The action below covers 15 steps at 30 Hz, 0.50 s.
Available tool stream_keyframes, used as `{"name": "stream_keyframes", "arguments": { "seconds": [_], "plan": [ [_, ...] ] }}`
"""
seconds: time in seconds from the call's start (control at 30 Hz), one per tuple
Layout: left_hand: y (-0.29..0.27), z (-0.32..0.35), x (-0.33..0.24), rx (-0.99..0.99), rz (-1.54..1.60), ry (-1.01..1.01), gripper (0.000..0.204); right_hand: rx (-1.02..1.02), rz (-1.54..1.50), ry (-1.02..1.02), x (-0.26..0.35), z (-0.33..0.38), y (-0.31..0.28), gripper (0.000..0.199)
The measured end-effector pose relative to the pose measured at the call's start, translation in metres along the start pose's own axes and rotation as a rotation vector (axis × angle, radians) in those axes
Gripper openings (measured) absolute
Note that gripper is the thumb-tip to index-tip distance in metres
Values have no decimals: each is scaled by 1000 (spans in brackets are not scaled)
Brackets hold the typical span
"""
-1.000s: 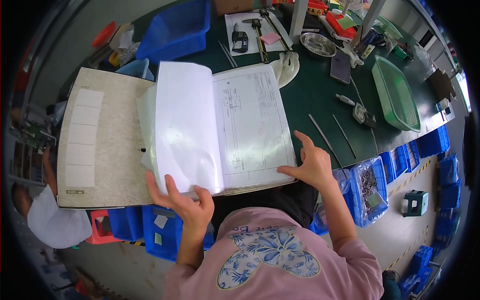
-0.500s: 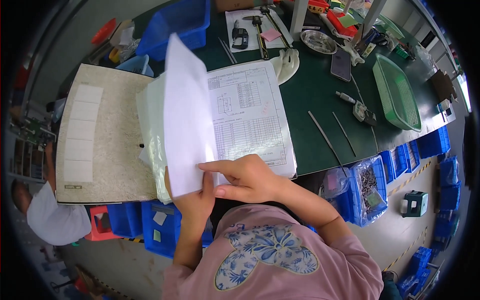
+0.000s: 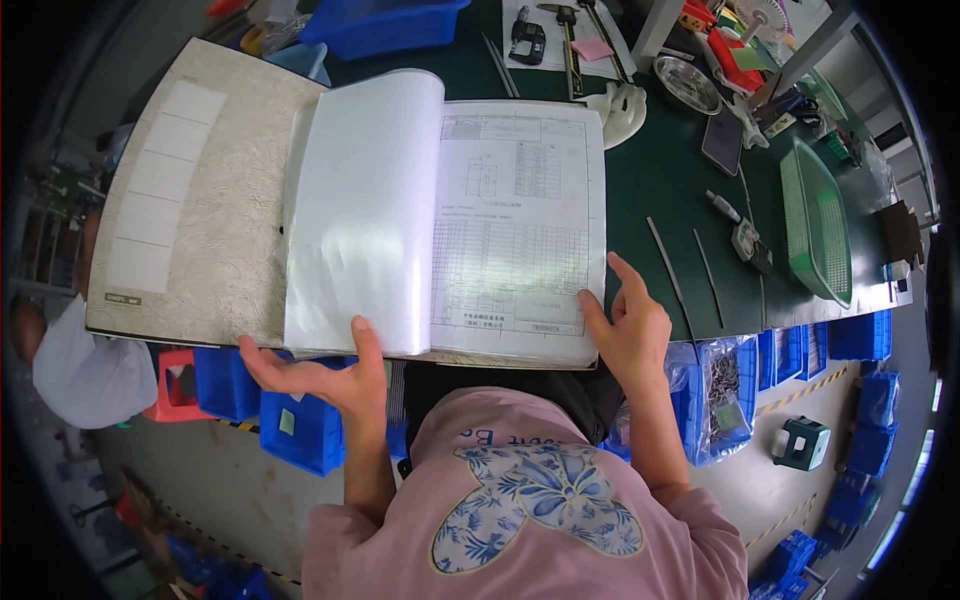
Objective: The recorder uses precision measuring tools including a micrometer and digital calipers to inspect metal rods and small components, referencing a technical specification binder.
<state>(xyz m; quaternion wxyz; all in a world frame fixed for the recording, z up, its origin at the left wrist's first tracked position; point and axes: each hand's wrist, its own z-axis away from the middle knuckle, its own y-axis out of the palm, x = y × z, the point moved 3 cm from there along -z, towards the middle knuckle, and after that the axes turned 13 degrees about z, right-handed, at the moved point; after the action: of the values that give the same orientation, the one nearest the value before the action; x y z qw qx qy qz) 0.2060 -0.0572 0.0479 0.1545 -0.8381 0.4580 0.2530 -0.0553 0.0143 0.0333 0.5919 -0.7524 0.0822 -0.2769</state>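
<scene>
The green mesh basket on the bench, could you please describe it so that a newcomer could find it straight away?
Start from the dark green table and the big open binder on it, then look to the table's far right end. The green basket lies there, right of two thin metal rods. It alone is a long, shallow green tray with perforated walls; the nearby bins are solid blue.

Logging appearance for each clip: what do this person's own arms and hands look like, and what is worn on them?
Both forearms are bare, and neither the left hand nor the right hand wears a glove; no ring, watch or bracelet shows. The pink top has short sleeves ending above the elbows and a blue-and-white floral butterfly print on the chest.
</scene>
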Motion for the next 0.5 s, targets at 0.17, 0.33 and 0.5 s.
{"name": "stream_keyframes", "arguments": {
  "seconds": [0.17,0.33,0.5],
  "plan": [
    [14,-30,-41,600,63,10,23,332,-1006,-74,35,-4,0,42],
    [54,-11,-62,1003,183,126,21,1011,-1817,160,82,3,10,48],
    [63,-21,-53,949,180,153,18,1069,-1767,237,92,-2,3,53]
  ]
}}
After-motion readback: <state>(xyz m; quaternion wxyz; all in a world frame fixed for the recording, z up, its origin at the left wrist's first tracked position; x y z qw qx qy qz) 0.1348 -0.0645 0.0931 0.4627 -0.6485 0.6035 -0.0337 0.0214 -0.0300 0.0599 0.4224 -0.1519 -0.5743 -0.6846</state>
